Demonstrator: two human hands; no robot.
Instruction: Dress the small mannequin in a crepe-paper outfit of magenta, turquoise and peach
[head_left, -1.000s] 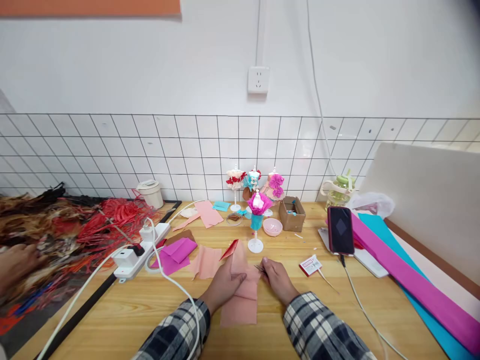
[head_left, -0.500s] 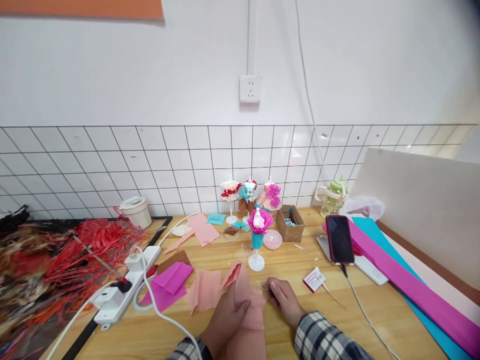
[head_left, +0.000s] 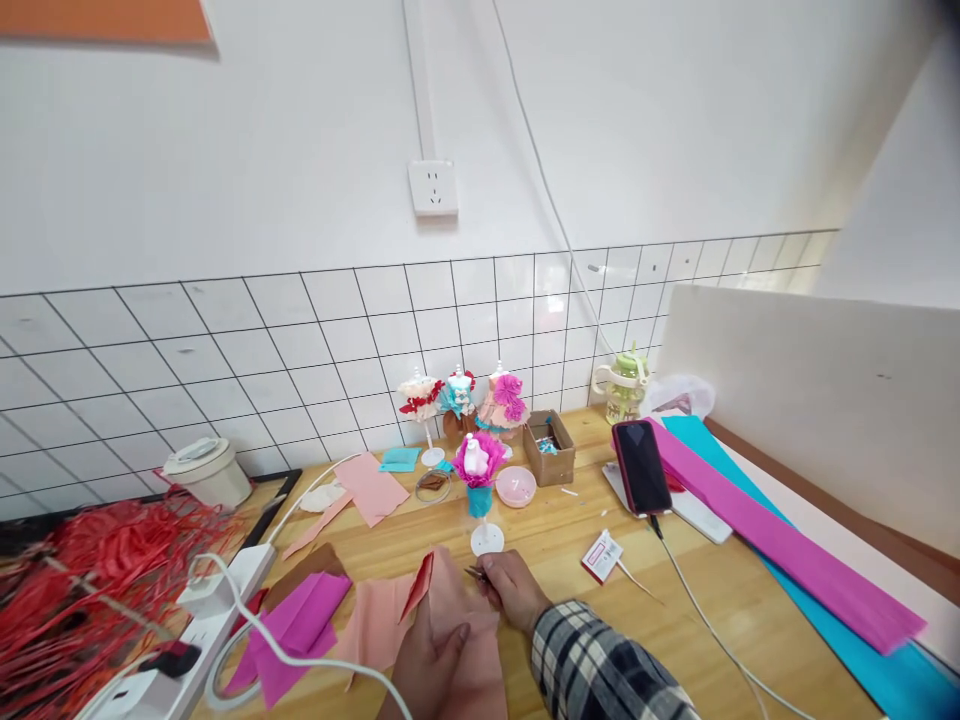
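The worktop point(head_left: 559, 560) carries everything, with long magenta paper point(head_left: 780, 540) slanting across its right side. The peach paper point(head_left: 476, 655) lies in the near middle of the worktop, reaching down out of view; its near end cannot be told. It looks thin, light and soft, with a faint crinkle, so it would likely bend under its own weight, stretch a little and tear if pulled sharply. A flat hold between thumb and fingers, close to the part being worked and clear of the loose edge, should suit it best.

Left of it, folded magenta paper point(head_left: 304, 620) lies near the power strip point(head_left: 217, 595). Beyond the peach paper stands a small figure point(head_left: 478, 485) wrapped in magenta and blue; with a thin stem and a wide top, it would probably tip easily, and the stem or round base seems the safest hold, as the ruffles look easy to crush.

The left hand point(head_left: 429, 665) is closed on the peach paper, thumb laid over it. The right hand point(head_left: 511, 590) is narrowed around a small pointed tool point(head_left: 475, 573), perhaps scissors, though the fingers hide most of it. It looks stiff and is best held at the handle end. The red paper point(head_left: 418, 588) rises in a narrow fold by the left fingers; it would crease at a light squeeze.
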